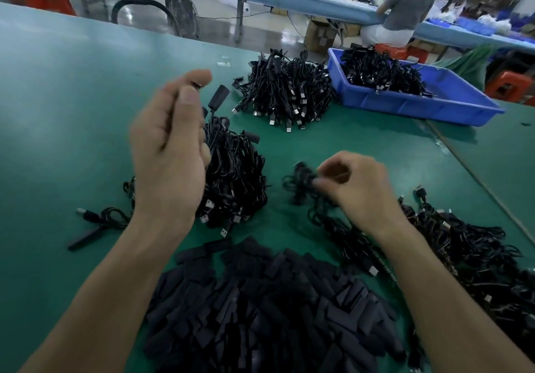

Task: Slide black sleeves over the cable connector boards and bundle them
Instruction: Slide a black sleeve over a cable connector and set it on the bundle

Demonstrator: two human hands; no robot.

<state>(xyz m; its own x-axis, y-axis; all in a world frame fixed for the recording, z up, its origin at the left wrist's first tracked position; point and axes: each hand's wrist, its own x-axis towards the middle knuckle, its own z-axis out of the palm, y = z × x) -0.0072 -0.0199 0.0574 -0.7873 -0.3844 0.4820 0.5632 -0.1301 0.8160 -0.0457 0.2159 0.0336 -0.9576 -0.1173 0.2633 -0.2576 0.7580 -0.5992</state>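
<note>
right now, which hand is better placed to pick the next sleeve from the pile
Left, probably. The right hand is pinching a coiled cable, so it is busy. The left hand is raised over the table near the sleeve pile; whether it holds anything is unclear.

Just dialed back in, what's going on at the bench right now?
A person is working at a green table. Their right hand pinches a small coiled cable, beside a loose tangle of cables. The left hand is raised in front of a pile of bundled cables; whether it holds anything is unclear. A heap of black sleeves lies nearest the person. A second cable pile and a blue bin of cables sit farther back.
</note>
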